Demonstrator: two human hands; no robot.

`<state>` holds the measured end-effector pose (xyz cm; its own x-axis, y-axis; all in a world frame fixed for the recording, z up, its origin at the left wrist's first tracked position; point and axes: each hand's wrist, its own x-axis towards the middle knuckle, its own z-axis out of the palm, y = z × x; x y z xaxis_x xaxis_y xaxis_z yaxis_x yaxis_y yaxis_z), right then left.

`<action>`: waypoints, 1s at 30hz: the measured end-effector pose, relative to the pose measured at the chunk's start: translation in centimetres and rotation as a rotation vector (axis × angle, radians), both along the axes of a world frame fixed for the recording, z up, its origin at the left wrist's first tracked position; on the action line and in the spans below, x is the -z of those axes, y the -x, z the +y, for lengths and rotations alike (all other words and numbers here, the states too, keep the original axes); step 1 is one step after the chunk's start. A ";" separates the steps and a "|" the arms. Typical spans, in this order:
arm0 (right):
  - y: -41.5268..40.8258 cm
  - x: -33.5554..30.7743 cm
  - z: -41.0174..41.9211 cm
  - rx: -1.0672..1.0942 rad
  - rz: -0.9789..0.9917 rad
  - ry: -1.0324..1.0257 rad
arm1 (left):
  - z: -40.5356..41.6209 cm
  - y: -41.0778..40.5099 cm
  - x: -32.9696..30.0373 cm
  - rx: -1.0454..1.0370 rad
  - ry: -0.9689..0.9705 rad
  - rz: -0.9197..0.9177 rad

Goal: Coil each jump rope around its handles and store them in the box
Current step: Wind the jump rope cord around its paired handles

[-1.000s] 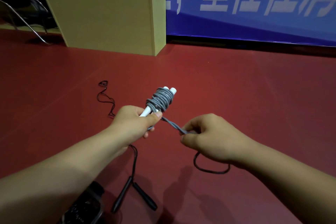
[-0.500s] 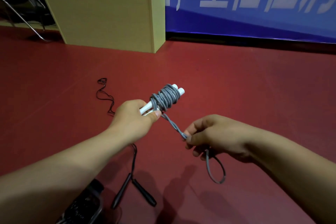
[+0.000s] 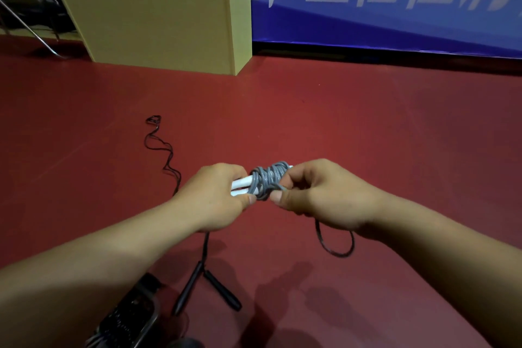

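Observation:
My left hand point(image 3: 217, 198) grips the two white handles point(image 3: 241, 185) of a grey jump rope, held side by side above the red floor. Grey cord point(image 3: 268, 178) is wound in a thick bundle round the handles' far half. My right hand point(image 3: 319, 198) pinches the cord right against the bundle, thumb and fingers touching the coil. A short dark loop of the cord's tail point(image 3: 336, 246) hangs below my right wrist. A black jump rope point(image 3: 163, 150) lies uncoiled on the floor, its two black handles point(image 3: 209, 288) near me.
A tall yellow-beige box point(image 3: 158, 8) stands on the floor at the back left. Behind it runs a blue banner point(image 3: 395, 3) with white characters. Metal chair legs point(image 3: 25, 25) show at far left. A dark mesh basket point(image 3: 127, 325) sits at the bottom edge.
My right hand has moved up and left from a stretched-out strand to the coil itself. The free cord between my hands has shortened to nothing, and the handles now lie more level.

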<state>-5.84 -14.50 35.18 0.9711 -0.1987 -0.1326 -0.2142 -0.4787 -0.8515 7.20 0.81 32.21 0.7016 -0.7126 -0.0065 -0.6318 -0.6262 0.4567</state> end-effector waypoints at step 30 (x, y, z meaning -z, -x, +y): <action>-0.1 0.8 -4.2 -0.130 -0.268 -0.090 | 0.8 3.2 -2.4 0.509 0.299 1.125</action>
<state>-5.70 -18.66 34.41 0.9903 -0.0699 0.1204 0.0819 -0.4071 -0.9097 3.99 1.58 34.59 0.0607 -0.9755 -0.2113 0.0576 -0.2079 0.9765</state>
